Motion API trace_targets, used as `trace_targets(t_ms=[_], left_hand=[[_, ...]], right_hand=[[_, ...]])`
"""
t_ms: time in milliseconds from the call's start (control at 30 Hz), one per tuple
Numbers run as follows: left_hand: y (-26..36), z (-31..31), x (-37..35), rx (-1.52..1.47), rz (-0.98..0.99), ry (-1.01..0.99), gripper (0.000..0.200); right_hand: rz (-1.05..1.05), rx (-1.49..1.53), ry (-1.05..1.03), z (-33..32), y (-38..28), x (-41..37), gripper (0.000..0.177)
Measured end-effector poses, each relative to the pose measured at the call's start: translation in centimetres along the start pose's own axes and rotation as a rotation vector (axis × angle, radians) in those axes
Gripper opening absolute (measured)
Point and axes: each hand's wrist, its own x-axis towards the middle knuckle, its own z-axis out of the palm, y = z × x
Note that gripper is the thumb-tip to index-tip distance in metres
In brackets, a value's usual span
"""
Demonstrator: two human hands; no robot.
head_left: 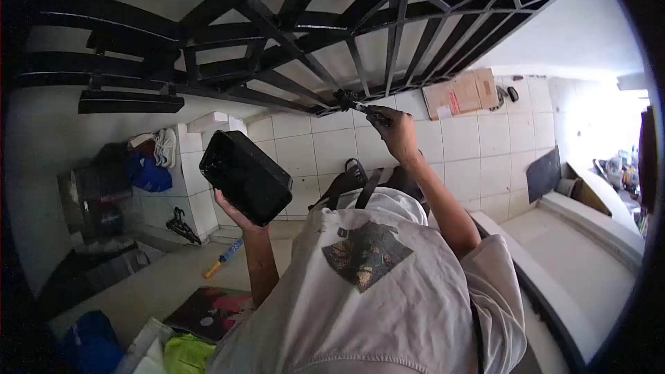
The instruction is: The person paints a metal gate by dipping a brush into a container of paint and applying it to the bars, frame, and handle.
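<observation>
My right hand [396,133] is closed round the handle of a paintbrush [359,105]. The brush's dark, paint-covered bristles reach the lower bars of a black metal grille [291,48], apparently touching them. In my left hand [234,212] is a black rectangular plastic tub [246,179], tilted and gripped at its lower left side. Most of the left fingers are hidden by the tub, and its contents are too dark to make out.
White floor tiles [457,140] lie below, with a flattened cardboard piece [460,93] on them. White shoes [165,148] and a blue bag [149,172] are at the left. A blue-and-yellow handled object [224,257] lies beside my left forearm. A pale ledge [589,225] runs along the right.
</observation>
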Motion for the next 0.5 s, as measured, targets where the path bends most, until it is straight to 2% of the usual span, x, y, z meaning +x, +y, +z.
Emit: trace_targets(t_ms=[100,133,233,300,333,367,400,433,500], left_hand=[[1.2,-3.0,1.5,0.057,0.04,0.074,0.054],[1.5,-3.6,1.8,0.067,0.015,0.064,0.054],[2.8,-5.0,2.5,0.034,-0.043,-0.046,0.055],[3.5,-6.2,2.8,0.05,-0.03,-0.057,0.057],[3.7,-6.2,2.6,-0.016,-0.057,-0.235,0.06],[3.5,-5.7,2.6,0.004,-0.077,-0.254,0.06],[3.5,-5.2,2.5,0.125,0.025,-0.034,0.068],[4.7,-9.6,3.6,0.417,0.107,-0.121,0.075],[7.1,-18.5,5.7,1.008,0.353,-0.22,0.094]], right_hand=[[0.208,0.071,-0.029,2.2,1.2,-1.3,0.023],[0.286,0.15,-0.024,2.8,1.9,-1.0,0.022],[0.341,0.167,-0.053,3.7,3.9,1.6,0.021],[0.288,0.164,-0.054,4.4,5.5,4.7,0.021],[0.154,0.142,0.015,4.5,6.2,6.3,0.021],[0.017,0.117,0.08,4.6,6.5,7.5,0.02],[0.094,0.199,0.068,4.1,5.3,8.2,0.02],[0.167,0.283,0.05,3.1,3.5,9.2,0.02],[0.176,0.372,0.046,2.0,1.1,10.2,0.019]])
